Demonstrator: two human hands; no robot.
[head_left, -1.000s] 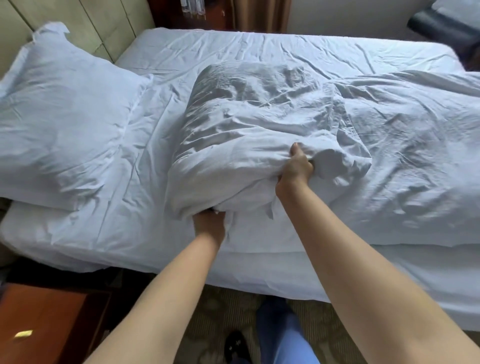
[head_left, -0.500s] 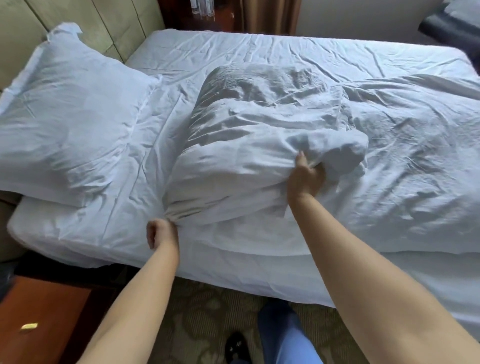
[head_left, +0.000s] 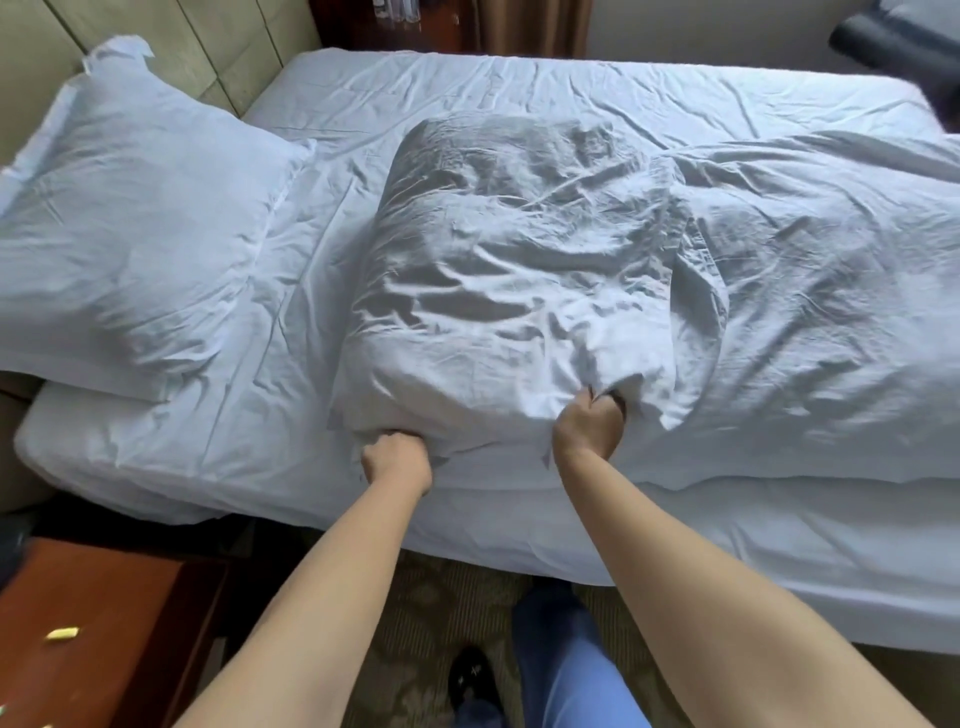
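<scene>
A rumpled white duvet (head_left: 498, 291) lies folded back on itself in the middle of the bed, its thick fold running toward me. My left hand (head_left: 397, 462) grips the near left corner of that fold at the mattress edge. My right hand (head_left: 589, 426) clutches a bunch of the duvet's fabric a little further right, fingers buried in the cloth. The rest of the duvet (head_left: 831, 312) spreads flat over the right half of the bed.
A white pillow (head_left: 130, 234) leans at the head end on the left, against a padded headboard (head_left: 171, 47). The fitted sheet (head_left: 519, 88) shows at the far side. A wooden nightstand (head_left: 93, 639) stands at lower left. Patterned carpet and my legs are below.
My left hand moved right from the sheet's edge and took hold of the fold's corner. My right hand dropped lower and nearer, regripping the fabric. The fold has flattened somewhat.
</scene>
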